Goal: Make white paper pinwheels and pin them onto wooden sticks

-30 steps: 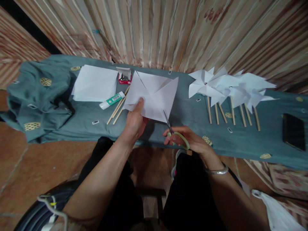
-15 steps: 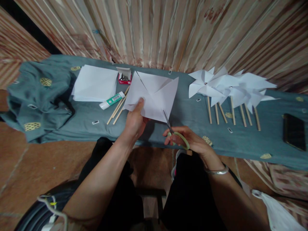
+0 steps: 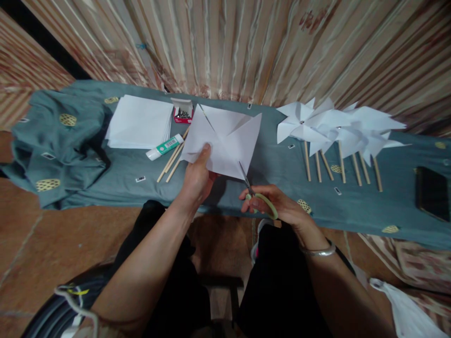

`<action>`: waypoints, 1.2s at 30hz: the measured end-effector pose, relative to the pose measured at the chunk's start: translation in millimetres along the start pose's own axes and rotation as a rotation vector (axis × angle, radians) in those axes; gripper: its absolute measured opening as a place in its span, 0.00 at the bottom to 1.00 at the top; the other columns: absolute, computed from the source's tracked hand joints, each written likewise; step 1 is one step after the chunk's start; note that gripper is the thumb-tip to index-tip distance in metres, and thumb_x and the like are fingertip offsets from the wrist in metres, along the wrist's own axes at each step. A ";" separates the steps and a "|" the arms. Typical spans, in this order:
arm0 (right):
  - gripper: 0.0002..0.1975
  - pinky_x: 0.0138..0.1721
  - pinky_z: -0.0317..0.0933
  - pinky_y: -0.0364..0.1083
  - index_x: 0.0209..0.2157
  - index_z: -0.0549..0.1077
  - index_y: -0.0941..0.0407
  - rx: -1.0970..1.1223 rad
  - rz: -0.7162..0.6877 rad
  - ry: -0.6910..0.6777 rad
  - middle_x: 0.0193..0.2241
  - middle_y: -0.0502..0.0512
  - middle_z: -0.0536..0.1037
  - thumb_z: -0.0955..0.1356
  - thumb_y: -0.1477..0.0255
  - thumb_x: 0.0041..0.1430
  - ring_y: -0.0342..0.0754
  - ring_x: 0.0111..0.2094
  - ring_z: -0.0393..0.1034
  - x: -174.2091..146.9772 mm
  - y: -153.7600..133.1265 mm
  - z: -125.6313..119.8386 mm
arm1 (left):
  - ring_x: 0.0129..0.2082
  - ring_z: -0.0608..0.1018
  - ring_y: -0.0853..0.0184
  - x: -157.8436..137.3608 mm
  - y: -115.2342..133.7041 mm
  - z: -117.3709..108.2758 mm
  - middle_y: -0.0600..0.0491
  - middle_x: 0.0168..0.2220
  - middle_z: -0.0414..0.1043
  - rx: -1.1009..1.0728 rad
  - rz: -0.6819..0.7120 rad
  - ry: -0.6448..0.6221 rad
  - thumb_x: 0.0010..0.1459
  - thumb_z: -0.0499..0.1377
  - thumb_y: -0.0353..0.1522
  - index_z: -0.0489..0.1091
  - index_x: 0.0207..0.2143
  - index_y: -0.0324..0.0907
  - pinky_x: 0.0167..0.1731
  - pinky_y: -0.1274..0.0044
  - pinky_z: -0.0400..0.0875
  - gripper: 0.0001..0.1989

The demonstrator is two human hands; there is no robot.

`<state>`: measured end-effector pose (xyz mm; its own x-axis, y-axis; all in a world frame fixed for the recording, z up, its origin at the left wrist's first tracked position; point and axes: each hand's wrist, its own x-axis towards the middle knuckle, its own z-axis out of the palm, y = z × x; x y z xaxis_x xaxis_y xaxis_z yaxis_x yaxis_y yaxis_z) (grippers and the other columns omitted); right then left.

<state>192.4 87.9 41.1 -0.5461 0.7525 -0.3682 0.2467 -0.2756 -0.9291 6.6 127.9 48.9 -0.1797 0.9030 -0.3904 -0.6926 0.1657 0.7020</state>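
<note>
My left hand (image 3: 200,176) pinches the near left part of a white paper sheet (image 3: 225,150), thumb on top and fingers beneath. Slits run inward from several corners of the sheet. In my right hand (image 3: 271,199) is a pair of scissors (image 3: 251,188) with pale green handles. Their blades meet the sheet at its near right corner and point toward its middle. Part of the right fingers is hidden behind the handles.
Left of the sheet lie a paper stack (image 3: 139,122), a red box of small metal pins (image 3: 183,112), a glue stick (image 3: 165,147) and wooden sticks (image 3: 169,164). Paper pinwheels (image 3: 338,126) on sticks and a phone (image 3: 432,193) lie right on the green cloth (image 3: 268,159).
</note>
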 end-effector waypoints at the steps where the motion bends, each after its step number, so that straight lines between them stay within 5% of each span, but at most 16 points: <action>1: 0.27 0.33 0.66 0.44 0.34 0.74 0.59 0.003 0.003 0.001 0.27 0.54 0.77 0.72 0.48 0.48 0.44 0.28 0.70 0.0 -0.2 0.2 | 0.43 0.81 0.64 -0.1 -0.1 -0.1 0.51 0.42 0.78 -0.001 -0.003 -0.001 0.62 0.57 0.31 0.70 0.49 0.44 0.43 0.73 0.78 0.12; 23: 0.26 0.28 0.61 0.42 0.28 0.73 0.59 0.057 0.031 0.016 0.23 0.50 0.74 0.74 0.49 0.43 0.40 0.24 0.65 3.2 -4.6 4.0 | 0.40 0.81 0.65 0.9 3.1 -1.8 0.51 0.40 0.79 0.020 0.013 0.003 0.61 0.58 0.30 0.71 0.48 0.43 0.43 0.73 0.77 0.12; 36: 0.26 0.26 0.58 0.41 0.30 0.73 0.60 0.155 0.169 0.050 0.21 0.47 0.72 0.78 0.55 0.37 0.40 0.24 0.65 4.3 -2.9 7.1 | 0.40 0.81 0.66 1.3 5.3 -2.2 0.52 0.41 0.80 -0.001 0.029 0.009 0.61 0.58 0.28 0.72 0.48 0.42 0.42 0.75 0.77 0.12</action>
<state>183.6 87.6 41.9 -0.4660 0.7155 -0.5205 0.2029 -0.4862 -0.8500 1.1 129.0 50.8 -0.2057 0.9038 -0.3754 -0.6878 0.1393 0.7124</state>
